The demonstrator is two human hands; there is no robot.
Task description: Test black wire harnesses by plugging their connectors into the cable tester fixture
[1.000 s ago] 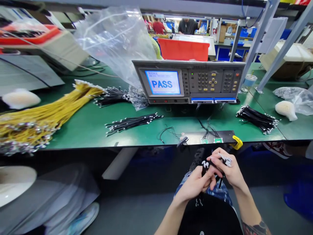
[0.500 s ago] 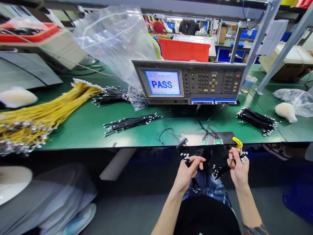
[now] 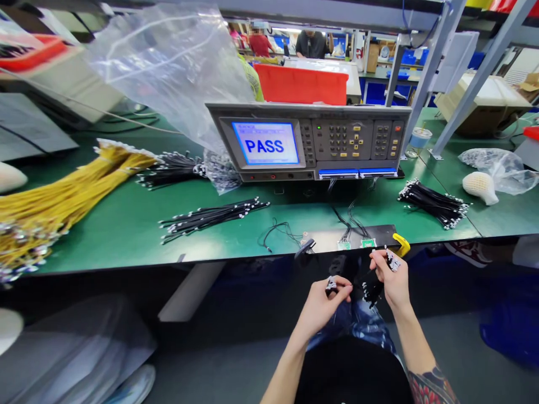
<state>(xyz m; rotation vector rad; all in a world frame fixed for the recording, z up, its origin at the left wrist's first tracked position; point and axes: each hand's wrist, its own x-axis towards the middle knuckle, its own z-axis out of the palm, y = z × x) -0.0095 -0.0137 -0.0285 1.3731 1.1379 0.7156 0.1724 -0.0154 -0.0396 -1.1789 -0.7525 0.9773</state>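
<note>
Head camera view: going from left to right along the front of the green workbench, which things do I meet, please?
Yellow wire bundle → black wire bundle → thin black cable → yellow clamp → second black wire bundle → cream netted object

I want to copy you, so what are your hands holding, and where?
The left hand pinches a bunch of black wires at their white connector ends. The right hand holds the bunch near other white ends.

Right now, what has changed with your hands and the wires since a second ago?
The left hand and right hand have moved back together from their wide spread, both still holding the black wires near their white ends. The tester still shows PASS.
</note>
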